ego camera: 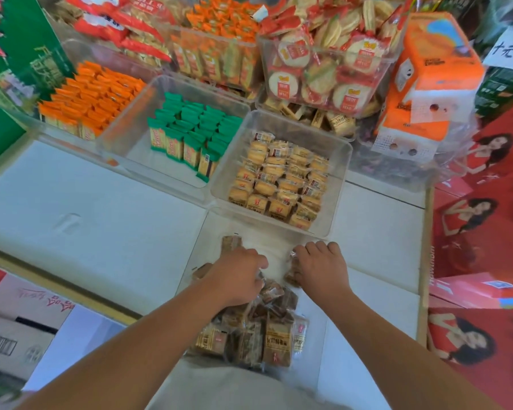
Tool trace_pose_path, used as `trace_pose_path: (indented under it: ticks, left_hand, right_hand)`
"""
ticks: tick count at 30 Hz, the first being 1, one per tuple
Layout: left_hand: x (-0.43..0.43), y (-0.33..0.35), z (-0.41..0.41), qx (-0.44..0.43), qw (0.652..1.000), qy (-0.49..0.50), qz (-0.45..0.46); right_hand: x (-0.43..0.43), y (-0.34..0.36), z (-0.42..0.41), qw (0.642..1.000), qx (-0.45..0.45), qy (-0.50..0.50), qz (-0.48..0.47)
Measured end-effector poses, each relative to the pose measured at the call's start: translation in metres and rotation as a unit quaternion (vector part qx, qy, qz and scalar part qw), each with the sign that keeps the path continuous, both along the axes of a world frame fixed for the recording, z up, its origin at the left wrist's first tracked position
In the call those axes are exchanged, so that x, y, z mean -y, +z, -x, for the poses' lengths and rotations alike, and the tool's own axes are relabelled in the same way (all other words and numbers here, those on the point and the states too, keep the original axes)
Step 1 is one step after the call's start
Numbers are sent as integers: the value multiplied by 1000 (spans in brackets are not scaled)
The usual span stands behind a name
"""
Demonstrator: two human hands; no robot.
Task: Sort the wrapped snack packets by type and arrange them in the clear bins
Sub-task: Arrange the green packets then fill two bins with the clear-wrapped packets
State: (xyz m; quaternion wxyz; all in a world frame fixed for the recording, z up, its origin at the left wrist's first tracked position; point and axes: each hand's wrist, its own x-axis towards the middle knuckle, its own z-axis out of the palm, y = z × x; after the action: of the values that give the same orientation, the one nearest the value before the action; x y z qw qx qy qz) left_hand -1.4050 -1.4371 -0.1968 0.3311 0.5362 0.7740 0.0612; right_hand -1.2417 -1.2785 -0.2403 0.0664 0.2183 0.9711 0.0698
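1 wide white tabletop (86, 202) carries everything. Red printed cartons (486, 232) line its right edge, and 1 orange-and-white box (433, 69) stands at far right.

3 clear plastic bins (142, 161) sit in a slanted row past the hands. They hold, left to right:
- orange-topped packets (89, 96)
- green-topped packets (190, 131), standing on end in rows with tops up
- pale yellow biscuit packets (279, 179), packed in rows with faces up

More filled bins are stacked behind them.

1 nearest clear plastic bin (258, 238) touches the pale-biscuit bin's near wall, and both hands are inside it. Its near half holds a pile of brown wrapped snack packets (276, 338). The front ones stand upright, long axis vertical, printed faces toward the camera. Those behind are tilted and jumbled. 1 more stands on end at the far left of the bin, just past the left hand.

Left hand (237, 276) is knuckles up, fingers curled down onto the pile. Fingertips are hidden, so I can't tell if it grips anything.

Right hand (320, 267) is knuckles up, fingers curled round 1 brown clear-wrapped packet (292, 272). The packet's long axis runs far-to-near along the thumb side.
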Motion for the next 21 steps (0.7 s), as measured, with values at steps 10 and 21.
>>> trace_pose_path:
  ticks: [10,21]
  left_hand:
    - [-50,-26,-20,-108,967,-175,152]
    - [-49,-2,2,103,988,51,102]
  right_hand:
    - [-4,12,-33,948,-287,5,135]
    - [2,28,-37,921,-225,-59,313]
